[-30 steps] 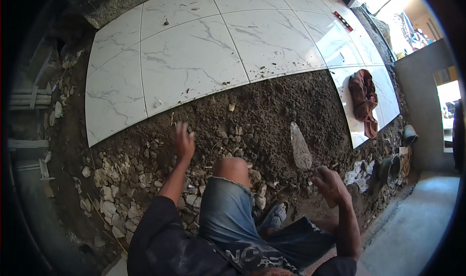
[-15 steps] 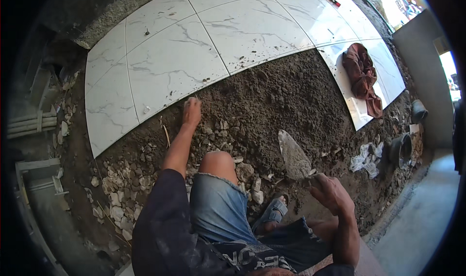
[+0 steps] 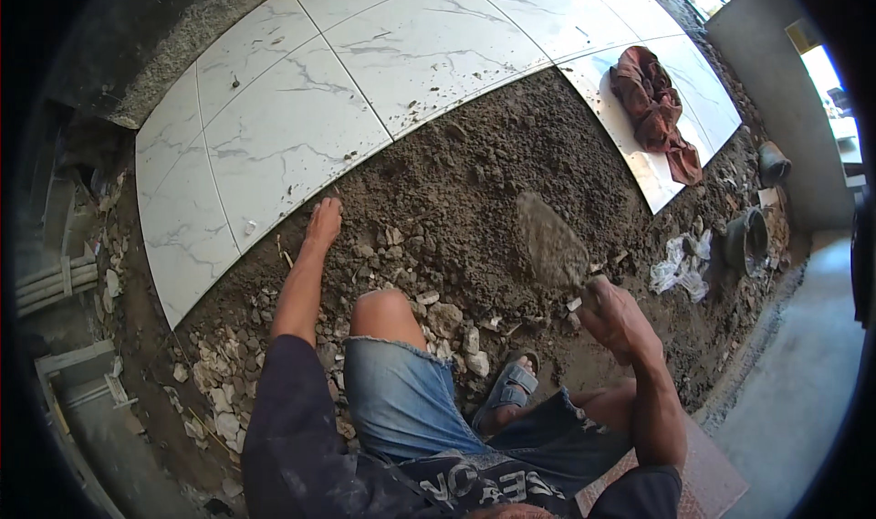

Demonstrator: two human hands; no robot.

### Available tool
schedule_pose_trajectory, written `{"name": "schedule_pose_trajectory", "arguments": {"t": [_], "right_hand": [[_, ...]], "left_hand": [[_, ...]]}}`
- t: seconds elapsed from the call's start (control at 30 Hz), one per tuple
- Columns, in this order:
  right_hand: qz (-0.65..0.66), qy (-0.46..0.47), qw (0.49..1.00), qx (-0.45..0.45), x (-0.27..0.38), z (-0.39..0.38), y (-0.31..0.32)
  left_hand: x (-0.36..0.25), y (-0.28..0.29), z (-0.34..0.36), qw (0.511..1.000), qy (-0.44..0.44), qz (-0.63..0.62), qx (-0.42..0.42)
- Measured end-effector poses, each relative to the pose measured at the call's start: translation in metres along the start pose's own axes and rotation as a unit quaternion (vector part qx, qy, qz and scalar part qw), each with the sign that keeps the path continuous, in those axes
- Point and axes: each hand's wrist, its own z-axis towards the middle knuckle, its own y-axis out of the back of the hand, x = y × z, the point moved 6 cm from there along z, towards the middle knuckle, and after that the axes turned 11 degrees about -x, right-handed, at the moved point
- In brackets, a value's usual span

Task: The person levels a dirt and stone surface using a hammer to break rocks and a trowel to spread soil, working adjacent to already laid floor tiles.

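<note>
In my right hand (image 3: 622,320) is the handle of a pointed trowel (image 3: 553,242). Its blade, coated in mortar and blurred, points away from me over the dark, crumbly bed of damp sand or mortar (image 3: 493,167). My left hand (image 3: 325,220) reaches down to the soil right at the near edge of the laid white marbled tiles (image 3: 297,145). Its fingers are curled together, and whatever they may hold is hidden.
A crumpled reddish-brown cloth (image 3: 650,108) lies on the right-hand tiles. Broken stones (image 3: 224,373) spread at lower left. White plastic (image 3: 683,265) and dark buckets (image 3: 748,242) sit at right, near a grey wall (image 3: 771,90). My sandalled foot (image 3: 511,389) stands on the soil.
The trowel has swung forward over the bed, its blade now smeared by motion. My left hand stays by the tile edge. The whole view has shifted a little.
</note>
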Motion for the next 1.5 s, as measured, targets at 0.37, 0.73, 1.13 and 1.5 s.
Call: {"name": "schedule_pose_trajectory", "arguments": {"t": [0.37, 0.73, 1.13, 1.5], "right_hand": [[-0.07, 0.083, 0.98, -0.165, -0.027, 0.187, -0.054], [-0.212, 0.38, 0.9, 0.04, 0.013, 0.255, -0.019], [0.149, -0.03, 0.987, -0.059, -0.076, 0.208, -0.06], [0.22, -0.023, 0.974, 0.047, -0.044, 0.216, -0.162]], "left_hand": [[0.019, 0.018, -0.254, 0.968, 0.219, -0.077, 0.098], [-0.027, 0.033, -0.443, 0.898, 0.408, -0.166, 0.026], [-0.03, -0.031, -0.374, 0.952, 0.215, -0.173, 0.133], [-0.054, -0.07, -0.253, 0.991, 0.043, -0.115, 0.049]]}}
